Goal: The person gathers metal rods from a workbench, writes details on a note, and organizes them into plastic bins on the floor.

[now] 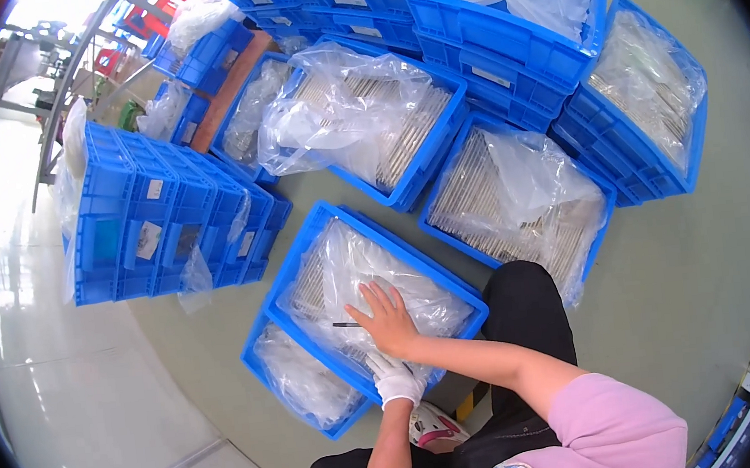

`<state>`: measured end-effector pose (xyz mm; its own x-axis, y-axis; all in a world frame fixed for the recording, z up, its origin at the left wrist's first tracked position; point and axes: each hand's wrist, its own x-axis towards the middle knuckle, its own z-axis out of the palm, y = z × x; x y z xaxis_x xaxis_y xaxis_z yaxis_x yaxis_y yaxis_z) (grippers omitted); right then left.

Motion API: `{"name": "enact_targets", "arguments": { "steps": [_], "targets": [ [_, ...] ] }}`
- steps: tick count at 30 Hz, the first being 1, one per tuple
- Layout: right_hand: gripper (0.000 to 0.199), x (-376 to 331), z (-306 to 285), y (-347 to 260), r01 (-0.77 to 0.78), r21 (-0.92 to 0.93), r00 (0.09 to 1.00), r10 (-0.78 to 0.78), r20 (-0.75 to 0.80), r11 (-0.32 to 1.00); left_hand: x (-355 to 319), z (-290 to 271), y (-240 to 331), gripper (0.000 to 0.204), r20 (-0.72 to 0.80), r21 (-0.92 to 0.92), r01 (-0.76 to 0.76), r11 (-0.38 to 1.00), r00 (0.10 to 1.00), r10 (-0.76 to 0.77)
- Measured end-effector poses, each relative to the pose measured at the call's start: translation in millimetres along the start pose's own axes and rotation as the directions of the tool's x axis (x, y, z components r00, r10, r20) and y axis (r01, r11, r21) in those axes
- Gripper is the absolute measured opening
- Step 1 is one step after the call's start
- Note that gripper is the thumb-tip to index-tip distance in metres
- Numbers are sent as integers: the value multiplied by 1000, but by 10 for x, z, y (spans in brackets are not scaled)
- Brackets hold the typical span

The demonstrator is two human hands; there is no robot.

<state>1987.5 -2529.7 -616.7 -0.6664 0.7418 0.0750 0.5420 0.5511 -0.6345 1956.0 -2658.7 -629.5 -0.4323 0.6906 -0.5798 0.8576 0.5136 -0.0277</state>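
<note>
The right hand (388,318), bare, lay flat with fingers spread and released on the clear plastic bag (370,279) inside the near blue crate (319,217), close to a thin dark rod (346,324) resting on the plastic just left of it. The left hand (395,378), in a white glove, gripped the bag at the crate's near edge, fingers clenched on the plastic. That crate sat on another crate (265,362) on the floor (688,294). More bagged crates (516,193) stood farther off, and a stack of upturned crates (156,214) to the left
</note>
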Motion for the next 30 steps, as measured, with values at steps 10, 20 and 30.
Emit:
{"name": "enact_targets", "arguments": {
  "steps": [10,20,30],
  "targets": [
    [28,-388,-414,162,-249,66,558,88,825,966,-261,-87,30,62,-287,-166,-29,986,958,-20],
    [33,-302,2,280,-21,104,335,-91,938,994,-366,-280,64,37,10,-179,-259,949,964,265],
    [15,-616,-642,-358,0,399,894,-178,410,917,-344,308,-65,23,-107,-277,-237,931,971,215]
  ]
}}
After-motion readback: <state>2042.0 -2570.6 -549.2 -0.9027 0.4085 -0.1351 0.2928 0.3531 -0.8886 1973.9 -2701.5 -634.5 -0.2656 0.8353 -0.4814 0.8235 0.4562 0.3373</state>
